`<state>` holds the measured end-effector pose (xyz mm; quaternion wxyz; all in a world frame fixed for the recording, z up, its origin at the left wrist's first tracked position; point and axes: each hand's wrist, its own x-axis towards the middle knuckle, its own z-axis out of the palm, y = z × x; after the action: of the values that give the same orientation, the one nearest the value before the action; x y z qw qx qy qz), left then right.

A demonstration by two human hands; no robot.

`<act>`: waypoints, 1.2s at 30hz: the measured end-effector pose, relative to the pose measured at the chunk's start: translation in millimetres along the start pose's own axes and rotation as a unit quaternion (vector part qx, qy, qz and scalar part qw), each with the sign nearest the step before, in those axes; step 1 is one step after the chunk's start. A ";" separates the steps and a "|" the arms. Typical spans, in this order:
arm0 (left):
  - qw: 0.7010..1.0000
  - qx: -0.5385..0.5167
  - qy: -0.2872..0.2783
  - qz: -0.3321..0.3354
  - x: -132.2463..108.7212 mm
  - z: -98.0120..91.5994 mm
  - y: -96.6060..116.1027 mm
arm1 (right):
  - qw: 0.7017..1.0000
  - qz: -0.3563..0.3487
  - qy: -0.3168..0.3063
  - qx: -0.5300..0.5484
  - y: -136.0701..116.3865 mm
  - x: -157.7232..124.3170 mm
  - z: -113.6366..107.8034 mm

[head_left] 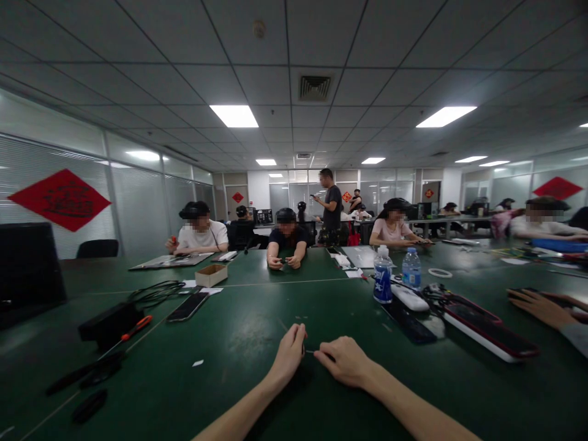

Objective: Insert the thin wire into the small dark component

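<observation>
My left hand is closed above the green table, thumb and fingers pressed together, with a small dark item partly showing at the fingertips. Opposite it, my right hand is closed in a pinch. A short thin pale piece bridges the small gap between both hands; its kind is too small to tell. My fingers hide most of whatever they hold. A white paper scrap lies to the left of my left hand.
On the left are an orange-handled screwdriver, a black box, a phone and a cardboard box. Bottles and a red-edged case stand right. A co-worker's hand is at far right; others sit opposite.
</observation>
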<state>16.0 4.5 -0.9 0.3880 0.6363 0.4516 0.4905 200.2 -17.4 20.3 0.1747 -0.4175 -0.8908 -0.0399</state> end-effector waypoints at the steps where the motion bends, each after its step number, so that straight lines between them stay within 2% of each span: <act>1: 1.000 0.001 -0.003 0.002 -0.1 -0.3 0.3 | 1.000 0.000 -0.002 -0.003 -0.1 0.0 -0.1; 7: 1.000 -0.003 -0.015 0.004 -2.5 -1.2 5.6 | 1.000 -0.011 -0.005 0.001 -0.4 -0.7 -2.4; 15: 0.999 0.031 0.003 -0.025 -7.7 0.1 19.1 | 1.000 -0.015 -0.019 0.004 -0.2 -0.6 -4.0; 25: 0.998 0.029 -0.019 -0.045 -13.1 0.3 32.2 | 1.000 -0.016 -0.016 0.013 0.9 -1.1 -4.9; 30: 0.998 0.038 -0.016 -0.037 -11.7 0.4 28.0 | 1.000 -0.004 -0.026 0.012 1.8 0.0 -4.0; 36: 0.999 0.002 -0.013 -0.031 -3.2 1.1 9.8 | 0.999 -0.007 -0.031 -0.006 3.2 0.0 -3.7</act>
<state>18.6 -1.5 7.1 0.4071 0.6291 0.4673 0.4692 203.7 -16.1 23.6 0.1445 -0.4134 -0.8984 -0.0333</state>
